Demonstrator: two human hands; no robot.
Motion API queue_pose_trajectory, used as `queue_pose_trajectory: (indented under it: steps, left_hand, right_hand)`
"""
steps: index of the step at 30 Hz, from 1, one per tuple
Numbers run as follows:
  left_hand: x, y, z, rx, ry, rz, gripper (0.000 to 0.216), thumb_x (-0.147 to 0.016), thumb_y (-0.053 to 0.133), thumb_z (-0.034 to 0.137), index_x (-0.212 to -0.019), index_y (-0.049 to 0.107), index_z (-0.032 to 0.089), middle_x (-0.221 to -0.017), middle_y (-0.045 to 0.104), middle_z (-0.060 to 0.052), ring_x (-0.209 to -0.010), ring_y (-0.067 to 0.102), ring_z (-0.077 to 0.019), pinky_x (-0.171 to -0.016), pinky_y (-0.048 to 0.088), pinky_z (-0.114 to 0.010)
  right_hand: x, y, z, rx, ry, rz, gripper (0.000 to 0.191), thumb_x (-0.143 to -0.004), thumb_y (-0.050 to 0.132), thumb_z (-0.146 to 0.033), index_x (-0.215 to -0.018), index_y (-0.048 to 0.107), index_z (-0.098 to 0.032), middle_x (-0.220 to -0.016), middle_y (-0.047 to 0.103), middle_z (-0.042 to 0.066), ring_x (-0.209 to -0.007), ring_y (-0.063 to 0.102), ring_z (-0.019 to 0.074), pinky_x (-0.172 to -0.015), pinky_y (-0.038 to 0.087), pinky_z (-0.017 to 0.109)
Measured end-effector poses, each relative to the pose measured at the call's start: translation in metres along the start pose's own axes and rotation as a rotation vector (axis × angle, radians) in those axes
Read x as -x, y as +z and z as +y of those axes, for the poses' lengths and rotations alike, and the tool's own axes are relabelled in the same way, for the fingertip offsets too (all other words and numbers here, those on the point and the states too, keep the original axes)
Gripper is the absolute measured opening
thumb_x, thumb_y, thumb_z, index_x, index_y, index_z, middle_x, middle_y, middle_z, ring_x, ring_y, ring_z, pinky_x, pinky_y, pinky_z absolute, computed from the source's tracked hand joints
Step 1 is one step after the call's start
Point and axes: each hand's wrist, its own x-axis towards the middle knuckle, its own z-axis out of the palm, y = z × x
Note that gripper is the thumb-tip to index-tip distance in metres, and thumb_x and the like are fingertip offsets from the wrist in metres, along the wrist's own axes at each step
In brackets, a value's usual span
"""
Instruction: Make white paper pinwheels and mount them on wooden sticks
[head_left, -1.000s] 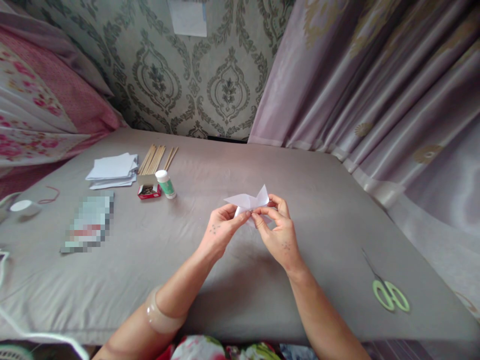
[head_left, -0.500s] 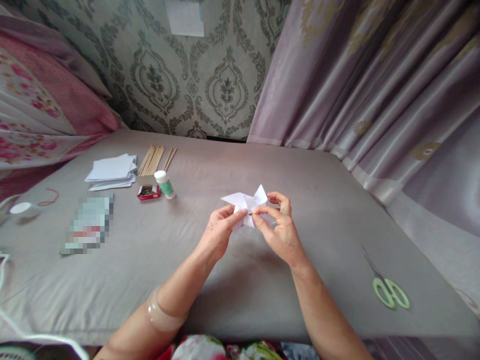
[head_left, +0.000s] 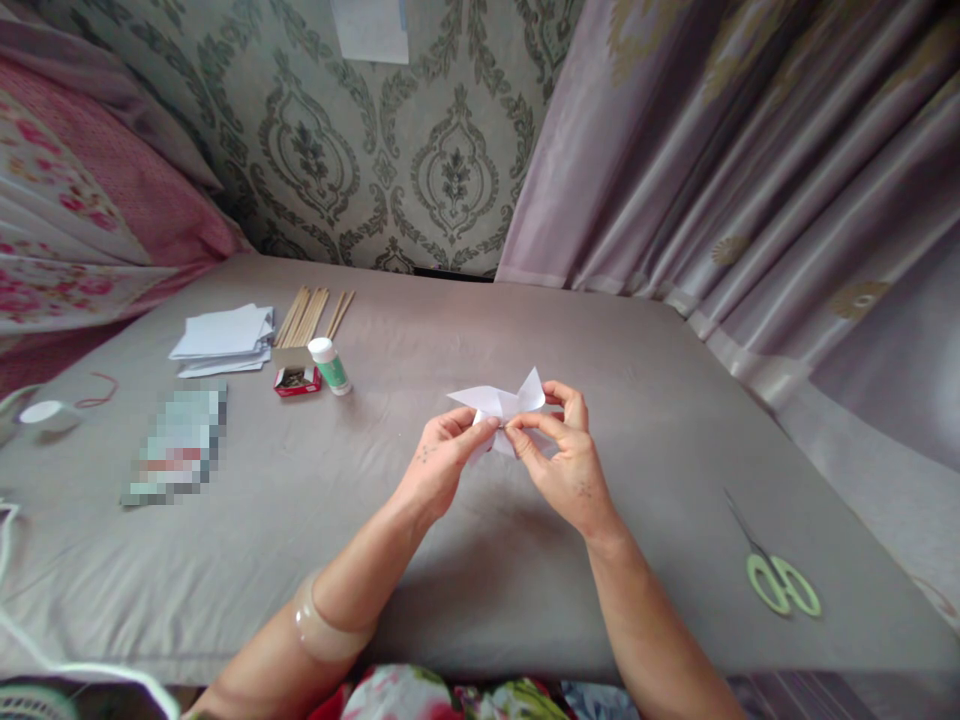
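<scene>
A white paper pinwheel (head_left: pixel 491 402) with folded, pointed blades is held up over the grey cloth, in front of me. My left hand (head_left: pixel 446 452) grips its left side, the thumb pressed near the centre. At that centre, my right hand (head_left: pixel 559 445) pinches a small dark pin-like piece (head_left: pixel 502 426) between thumb and forefinger. Its other fingers curl behind the right blade. The fingers cover part of the lower blades, and the far end of the small piece is hidden.
Scissors with green handles (head_left: pixel 784 585) lie at right. Toward the back left are a glue stick (head_left: pixel 330 366), a red box (head_left: pixel 297 381) of small metal pieces, wooden sticks (head_left: pixel 304 317) and a paper stack (head_left: pixel 223 335). A blurred packet (head_left: pixel 178 445) and white cap-like object (head_left: pixel 49 416) lie farther left.
Both hands and the pinwheel have shifted slightly to the right. The right fingers still pinch at the pinwheel's centre, and the left hand keeps its grip.
</scene>
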Motion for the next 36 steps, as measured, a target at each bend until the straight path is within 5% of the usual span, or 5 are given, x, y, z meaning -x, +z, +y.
queue_pose_trajectory:
  steps: [8, 36]
  left_hand:
    - [-0.0003, 0.0016, 0.0021, 0.032, -0.001, 0.019, 0.023, -0.067, 0.075, 0.034, -0.076, 0.073, 0.012, -0.068, 0.068, -0.004, -0.06, 0.054, -0.0106, -0.062, 0.038, -0.023]
    - [-0.0006, -0.0014, 0.0001, -0.07, 0.08, -0.022, 0.021, -0.061, 0.08, 0.031, -0.075, 0.074, 0.015, -0.075, 0.072, -0.004, -0.074, 0.063, -0.0163, -0.077, 0.046, -0.029]
  right_hand:
    - [-0.0014, -0.0049, -0.0042, 0.067, -0.09, 0.011, 0.01, -0.084, 0.061, -0.027, -0.082, 0.07, -0.024, -0.117, 0.044, 0.007, -0.115, 0.045, 0.0245, -0.096, 0.041, 0.044]
    - [-0.001, -0.0074, -0.003, 0.008, -0.01, -0.04, 0.012, -0.085, 0.059, -0.029, -0.081, 0.069, -0.024, -0.118, 0.043, 0.008, -0.107, 0.05, 0.0233, -0.094, 0.045, 0.045]
